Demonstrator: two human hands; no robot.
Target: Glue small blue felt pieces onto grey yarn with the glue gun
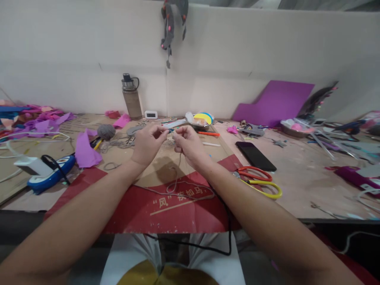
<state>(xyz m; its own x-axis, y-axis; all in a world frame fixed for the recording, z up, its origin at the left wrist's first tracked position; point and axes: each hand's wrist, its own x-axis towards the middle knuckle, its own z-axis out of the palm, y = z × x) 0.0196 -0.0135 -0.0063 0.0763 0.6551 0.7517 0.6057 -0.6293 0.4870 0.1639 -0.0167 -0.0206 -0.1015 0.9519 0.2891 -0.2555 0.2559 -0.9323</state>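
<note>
In the middle of the head view, my left hand [150, 143] and my right hand [188, 144] are raised over the table, fingertips nearly meeting. Thumb and index finger of each hand are pinched together. From the right hand a strand of grey yarn [180, 159] hangs down and trails in loops over the red printed sheet below. Whatever the left fingertips pinch is too small to make out. A ball of grey yarn [106, 132] lies left of the left hand, with loose yarn beside it.
Scissors [268, 189] with red and yellow handles and a black phone [255, 155] lie to the right. Behind the hands are a bottle [132, 101], a small white clock [151, 114] and a filled bowl [202, 126]. A blue power strip [52, 176] sits left, near purple scraps [86, 150].
</note>
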